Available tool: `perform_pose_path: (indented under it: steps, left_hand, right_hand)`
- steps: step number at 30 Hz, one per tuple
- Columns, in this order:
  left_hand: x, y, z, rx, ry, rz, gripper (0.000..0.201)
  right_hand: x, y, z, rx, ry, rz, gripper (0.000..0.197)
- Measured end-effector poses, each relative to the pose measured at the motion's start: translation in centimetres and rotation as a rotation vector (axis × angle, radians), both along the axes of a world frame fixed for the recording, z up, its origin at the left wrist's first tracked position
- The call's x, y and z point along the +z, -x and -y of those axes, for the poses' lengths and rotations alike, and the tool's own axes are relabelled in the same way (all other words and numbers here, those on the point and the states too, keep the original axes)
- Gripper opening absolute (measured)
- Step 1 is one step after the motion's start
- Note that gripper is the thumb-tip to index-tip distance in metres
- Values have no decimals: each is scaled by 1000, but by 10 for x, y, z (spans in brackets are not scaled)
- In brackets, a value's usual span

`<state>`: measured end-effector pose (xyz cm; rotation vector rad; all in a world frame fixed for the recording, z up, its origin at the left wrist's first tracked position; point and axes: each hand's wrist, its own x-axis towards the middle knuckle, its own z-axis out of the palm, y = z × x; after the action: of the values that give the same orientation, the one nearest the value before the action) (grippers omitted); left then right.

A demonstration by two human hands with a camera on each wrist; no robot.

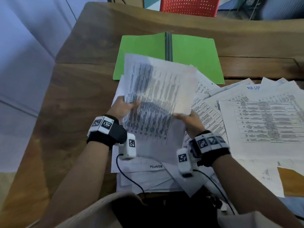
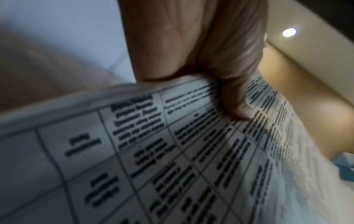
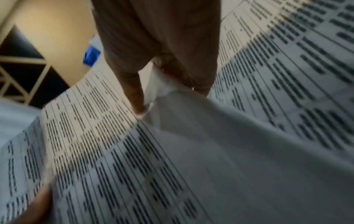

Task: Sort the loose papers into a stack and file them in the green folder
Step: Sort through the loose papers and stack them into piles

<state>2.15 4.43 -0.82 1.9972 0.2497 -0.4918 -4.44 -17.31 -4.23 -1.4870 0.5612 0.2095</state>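
Note:
A sheaf of printed papers (image 1: 158, 96) is held up off the table, tilted away from me. My left hand (image 1: 126, 105) pinches its left edge, thumb on the printed face (image 2: 235, 109). My right hand (image 1: 185, 118) pinches the right edge, where a sheet folds between thumb and fingers (image 3: 153, 97). The green folder (image 1: 189, 51) lies open flat on the wooden table beyond the sheaf, its dark spine in the middle. More loose papers (image 1: 259, 119) lie spread to the right and under my hands.
The wooden table (image 1: 79, 89) shows bare wood on its left side and behind the folder. A red chair (image 1: 189, 5) stands beyond the far edge. A brown envelope corner (image 1: 291, 180) pokes out at lower right. Cables hang from my wrist cameras.

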Motion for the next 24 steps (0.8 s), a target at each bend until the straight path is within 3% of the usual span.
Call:
perform_pose_path:
  steps: [2, 4, 8, 10, 13, 14, 16, 19, 22, 24]
  left_hand:
    - [10, -10, 13, -64, 25, 14, 64]
    - [9, -9, 27, -168, 26, 13, 72]
    - [-37, 4, 61, -437, -286, -110, 79]
    - [-46, 18, 73, -455, -421, -119, 90]
    - [-42, 41, 89, -443, -593, -174, 111]
    - [-44, 46, 94, -425, -615, -180, 106]
    - [-50, 51, 99, -390, -607, -147, 78]
    - [-52, 45, 94, -380, -418, -79, 35]
    - [-46, 32, 70, -245, -271, -88, 31]
    - [-48, 28, 51, -113, -197, -159, 44]
  right_hand:
    - [11, -6, 17, -113, -5, 76, 11]
    - [21, -12, 37, -217, 161, 130, 11]
    - [37, -14, 79, -417, 409, 225, 15]
    - [40, -13, 98, -554, 451, 250, 26]
    - [44, -6, 113, -660, 511, 237, 17]
    - [41, -3, 118, -680, 520, 220, 14]
    - [33, 3, 124, -688, 523, 155, 18]
    - [18, 14, 128, -635, 470, 40, 29]
    - [1, 24, 124, -471, 515, -155, 35]
    - [-9, 27, 110, -316, 611, -257, 32]
